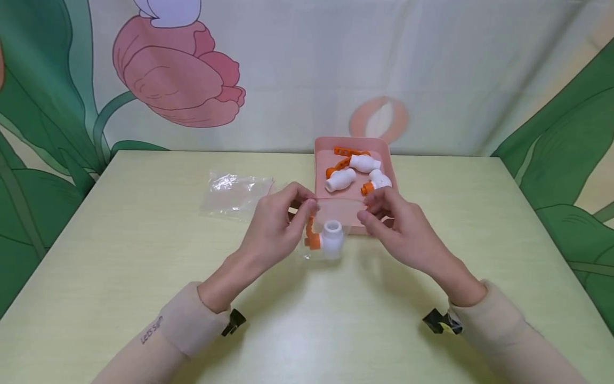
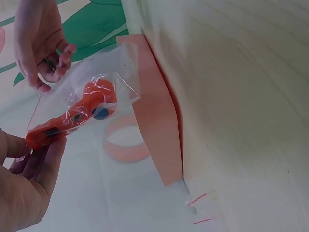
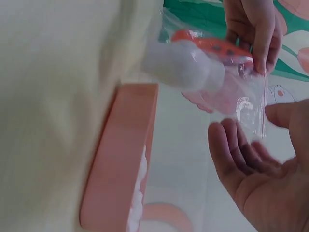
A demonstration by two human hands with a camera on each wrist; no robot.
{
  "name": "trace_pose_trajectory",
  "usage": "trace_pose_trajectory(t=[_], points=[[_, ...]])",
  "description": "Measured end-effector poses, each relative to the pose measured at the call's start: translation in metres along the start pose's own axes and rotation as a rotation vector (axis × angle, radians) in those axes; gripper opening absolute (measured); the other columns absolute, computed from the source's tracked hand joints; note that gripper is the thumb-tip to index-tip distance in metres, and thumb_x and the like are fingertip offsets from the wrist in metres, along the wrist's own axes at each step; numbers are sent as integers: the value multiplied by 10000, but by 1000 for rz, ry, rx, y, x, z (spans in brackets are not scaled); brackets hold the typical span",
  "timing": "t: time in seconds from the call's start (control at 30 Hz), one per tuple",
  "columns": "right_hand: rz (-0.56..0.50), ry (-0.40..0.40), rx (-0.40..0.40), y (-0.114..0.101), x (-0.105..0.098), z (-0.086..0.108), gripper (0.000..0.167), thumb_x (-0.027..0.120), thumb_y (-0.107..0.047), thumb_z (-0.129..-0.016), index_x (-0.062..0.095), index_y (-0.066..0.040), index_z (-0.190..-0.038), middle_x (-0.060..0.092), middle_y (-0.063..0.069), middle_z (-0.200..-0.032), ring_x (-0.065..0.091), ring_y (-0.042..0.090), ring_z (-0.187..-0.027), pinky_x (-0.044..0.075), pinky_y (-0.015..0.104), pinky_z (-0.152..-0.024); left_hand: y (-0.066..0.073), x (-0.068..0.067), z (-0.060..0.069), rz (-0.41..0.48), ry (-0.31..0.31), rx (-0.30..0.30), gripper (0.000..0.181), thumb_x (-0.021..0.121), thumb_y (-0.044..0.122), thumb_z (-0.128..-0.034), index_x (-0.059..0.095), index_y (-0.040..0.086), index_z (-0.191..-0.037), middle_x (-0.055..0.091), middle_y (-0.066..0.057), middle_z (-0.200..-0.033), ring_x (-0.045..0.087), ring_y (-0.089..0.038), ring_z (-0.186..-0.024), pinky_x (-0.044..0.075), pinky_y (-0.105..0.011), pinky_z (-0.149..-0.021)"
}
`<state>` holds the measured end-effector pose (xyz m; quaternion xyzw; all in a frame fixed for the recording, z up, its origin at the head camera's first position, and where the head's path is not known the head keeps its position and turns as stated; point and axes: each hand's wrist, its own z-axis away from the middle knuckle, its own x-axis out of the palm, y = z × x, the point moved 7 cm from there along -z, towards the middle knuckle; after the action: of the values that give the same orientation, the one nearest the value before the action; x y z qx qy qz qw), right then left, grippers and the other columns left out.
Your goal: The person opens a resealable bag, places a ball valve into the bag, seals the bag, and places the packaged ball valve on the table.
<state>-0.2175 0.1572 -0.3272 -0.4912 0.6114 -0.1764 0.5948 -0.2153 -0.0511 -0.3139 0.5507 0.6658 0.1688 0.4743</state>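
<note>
My left hand (image 1: 273,226) pinches a clear zip-lock bag (image 2: 123,67) by its upper left corner, between thumb and fingers. Inside the bag sits a white plastic ball valve (image 1: 332,240) with an orange handle (image 2: 72,116); it hangs low in the bag, above the table. My right hand (image 1: 408,229) is at the bag's other upper corner. In the right wrist view its thumb and bent fingers stand apart beside the red-lined bag edge, with nothing pinched between them.
Behind the bag stands a pink tray (image 1: 352,140) holding several white valve parts (image 1: 341,180) and orange handles (image 1: 352,151). Flat clear plastic bags (image 1: 235,194) lie left of the tray. A printed curtain (image 1: 297,74) hangs behind the table (image 1: 144,240).
</note>
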Motion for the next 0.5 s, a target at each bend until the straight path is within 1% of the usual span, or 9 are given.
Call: trace_pose_trajectory(t=[0.07, 0.13, 0.2, 0.27, 0.33, 0.4, 0.5], points=[[-2, 30, 14, 1, 3, 1, 325, 697, -132, -996, 513, -42, -1248, 685, 63, -982, 649, 184, -870, 572, 317, -689, -1, -1, 0, -8, 20, -2, 46, 644, 9, -1001, 662, -3, -1041, 689, -64, -886, 626, -150, -768, 584, -275, -626], [-2, 44, 30, 1, 7, 2, 399, 735, -129, -968, 492, -50, -1274, 677, 71, -1012, 648, 189, -904, 580, 343, -719, -1, -3, -1, -28, 46, 7, 44, 644, 9, -1000, 660, -1, -1040, 675, -60, -904, 618, -157, -798, 570, -275, -596], [-13, 36, 46, 2, 14, 2, 458, 784, -122, -928, 490, -37, -1268, 641, 100, -1078, 643, 217, -955, 591, 378, -781, 0, -4, -1, -40, 69, 13, 45, 651, 5, -994, 657, 0, -1039, 659, -54, -921, 617, -165, -826, 557, -274, -572], [-19, 13, 54, 1, 21, 2, 514, 830, -117, -883, 493, -22, -1259, 593, 117, -1145, 633, 251, -1010, 589, 404, -844, -1, -5, -2, -21, 84, 3, 47, 651, -4, -992, 653, -6, -1038, 646, -63, -950, 624, -180, -840, 564, -281, -575], [-15, -3, 51, 0, 28, 2, 568, 860, -119, -850, 495, -4, -1270, 554, 122, -1196, 612, 266, -1070, 576, 421, -897, -4, -5, -3, 40, 96, -32, 46, 642, -8, -996, 647, -19, -1041, 643, -80, -971, 640, -200, -841, 588, -298, -605], [9, 0, 34, -1, 33, 1, 602, 874, -126, -836, 497, 7, -1286, 548, 108, -1217, 596, 265, -1104, 564, 429, -925, -8, -4, -4, 124, 105, -90, 61, 630, -2, -1006, 638, -37, -1056, 643, -103, -993, 658, -222, -839, 608, -316, -645], [74, 28, -7, -4, 38, 1, 625, 874, -133, -838, 503, 6, -1321, 554, 90, -1229, 580, 240, -1118, 562, 431, -925, -13, -3, -5, 257, 115, -184, 89, 608, 9, -1023, 625, -59, -1077, 632, -166, -1030, 673, -268, -873, 619, -355, -703]])
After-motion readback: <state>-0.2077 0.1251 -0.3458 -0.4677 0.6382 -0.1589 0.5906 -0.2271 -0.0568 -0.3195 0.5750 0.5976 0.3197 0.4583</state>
